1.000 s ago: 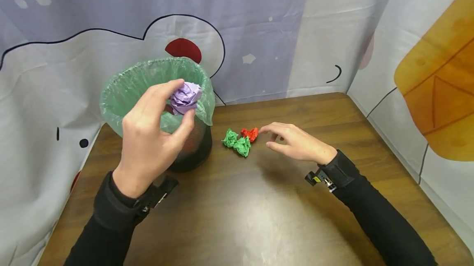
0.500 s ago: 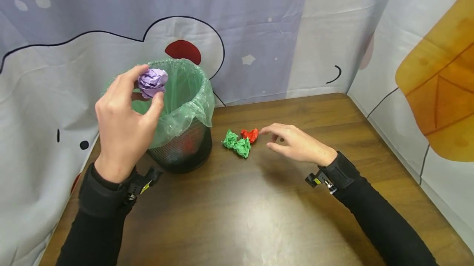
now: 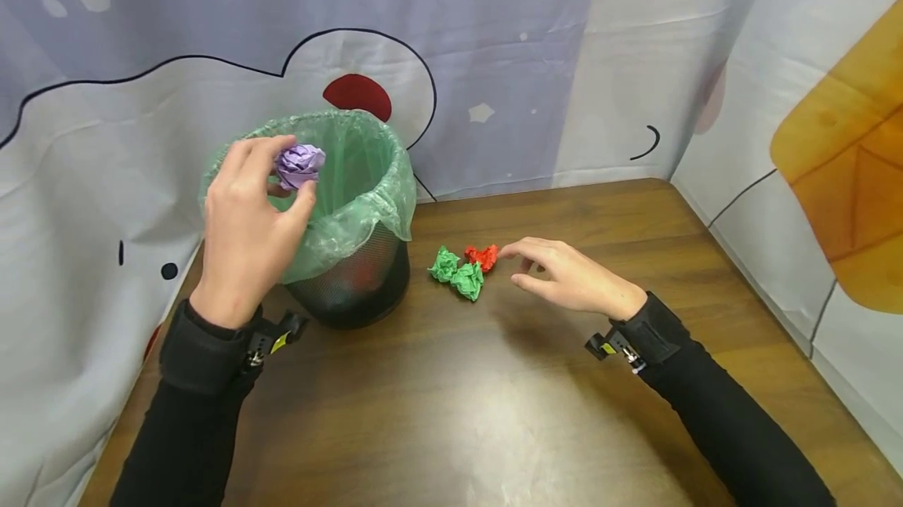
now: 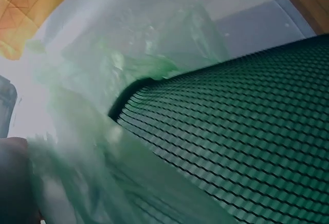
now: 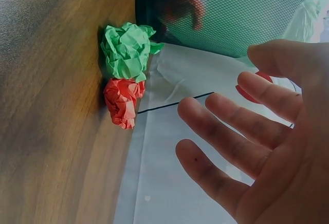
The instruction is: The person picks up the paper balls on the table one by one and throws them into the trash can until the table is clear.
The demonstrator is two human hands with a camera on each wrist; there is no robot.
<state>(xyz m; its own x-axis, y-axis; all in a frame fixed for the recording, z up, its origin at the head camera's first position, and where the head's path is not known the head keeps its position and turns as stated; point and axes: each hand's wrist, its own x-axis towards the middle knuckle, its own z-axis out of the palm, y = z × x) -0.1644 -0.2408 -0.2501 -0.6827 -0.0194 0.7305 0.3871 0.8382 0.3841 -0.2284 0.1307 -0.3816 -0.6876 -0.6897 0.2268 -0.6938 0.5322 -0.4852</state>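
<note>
Between thumb and fingers, my left hand [image 3: 243,229] pinches a crumpled purple paper ball [image 3: 299,165] over the mouth of a black mesh waste bin [image 3: 360,276]. A green plastic liner [image 3: 381,213] drapes over the bin's rim; the left wrist view is filled by mesh and liner. My right hand [image 3: 567,276] hovers over the table with relaxed fingers, holding nothing. Just left of its fingertips lie a red paper ball [image 3: 483,258] and two green paper balls, one nearer [image 3: 468,280] and one farther [image 3: 444,264]. In the right wrist view the fingers [image 5: 226,131] are spread apart.
Something red [image 5: 180,3] shows through the bin's mesh in the right wrist view. The brown wooden table [image 3: 451,413] extends in front of the bin and to its right. A printed curtain [image 3: 494,60] hangs along the table's back and sides.
My left hand has moved left over the bin with the purple paper ball, then slightly back to the right and lower. The right hand and the balls on the table have stayed put.
</note>
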